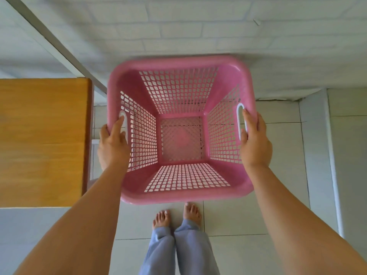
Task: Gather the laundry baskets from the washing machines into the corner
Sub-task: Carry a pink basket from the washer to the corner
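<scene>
A pink plastic laundry basket (pixel 178 62) with lattice walls hangs in the air in front of me, open side up and empty inside. My left hand (pixel 113 145) grips its left rim at the handle slot. At the opposite handle slot, my right hand (pixel 256 143) grips the right rim. The basket is above the pale tiled floor, close to the white brick wall. Its far rim looks blurred from motion.
A wooden table top (pixel 43 139) lies directly left of the basket. A white brick wall (pixel 198 28) is straight ahead, and a second wall face (pixel 349 155) closes the right side. My bare feet (pixel 176 215) stand on pale floor tiles below the basket.
</scene>
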`<state>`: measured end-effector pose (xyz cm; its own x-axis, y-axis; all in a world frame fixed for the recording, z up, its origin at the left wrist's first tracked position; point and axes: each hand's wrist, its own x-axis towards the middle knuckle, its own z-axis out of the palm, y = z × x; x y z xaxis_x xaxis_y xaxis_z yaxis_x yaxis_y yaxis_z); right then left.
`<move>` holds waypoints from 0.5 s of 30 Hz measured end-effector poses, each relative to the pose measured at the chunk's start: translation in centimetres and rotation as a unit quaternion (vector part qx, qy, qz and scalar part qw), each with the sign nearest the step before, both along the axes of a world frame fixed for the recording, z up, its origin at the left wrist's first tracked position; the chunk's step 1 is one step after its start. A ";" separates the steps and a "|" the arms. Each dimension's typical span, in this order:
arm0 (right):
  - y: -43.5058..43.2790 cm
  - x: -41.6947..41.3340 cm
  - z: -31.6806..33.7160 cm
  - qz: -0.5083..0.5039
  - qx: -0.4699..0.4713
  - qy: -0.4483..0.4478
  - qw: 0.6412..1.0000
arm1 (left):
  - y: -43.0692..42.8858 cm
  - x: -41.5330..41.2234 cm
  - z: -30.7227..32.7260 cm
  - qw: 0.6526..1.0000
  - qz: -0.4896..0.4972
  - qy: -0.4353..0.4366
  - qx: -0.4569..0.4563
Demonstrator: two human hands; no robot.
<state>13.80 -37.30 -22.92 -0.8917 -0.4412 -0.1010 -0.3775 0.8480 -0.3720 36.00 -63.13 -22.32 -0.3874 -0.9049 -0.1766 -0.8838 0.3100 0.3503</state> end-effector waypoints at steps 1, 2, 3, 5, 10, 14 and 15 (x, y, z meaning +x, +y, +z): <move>-0.1 -0.1 -0.1 0.001 -0.001 0.003 1.000 | -0.2 0.1 -0.2 1.000 -0.004 -0.001 -0.003; -0.2 -0.1 -0.2 0.002 0.001 0.005 1.000 | -0.3 0.1 -0.4 1.000 -0.008 -0.006 -0.005; -0.2 -0.1 -0.1 0.005 0.004 0.008 1.000 | -0.4 0.1 -0.6 1.000 -0.013 -0.018 -0.006; -0.4 -0.1 -0.1 0.013 0.020 0.015 1.000 | -0.4 0.1 -0.9 0.998 -0.022 -0.054 -0.015; -0.8 0.0 0.5 0.008 0.082 0.010 0.997 | -0.1 0.4 -1.1 0.984 -0.093 -0.144 -0.042; -0.4 1.3 1.8 0.020 0.091 -0.002 0.996 | 0.6 0.7 0.1 0.974 -0.139 -0.172 -0.040; -0.3 1.8 2.3 0.016 0.089 -0.005 0.996 | 0.9 0.6 0.7 0.973 -0.150 -0.170 -0.036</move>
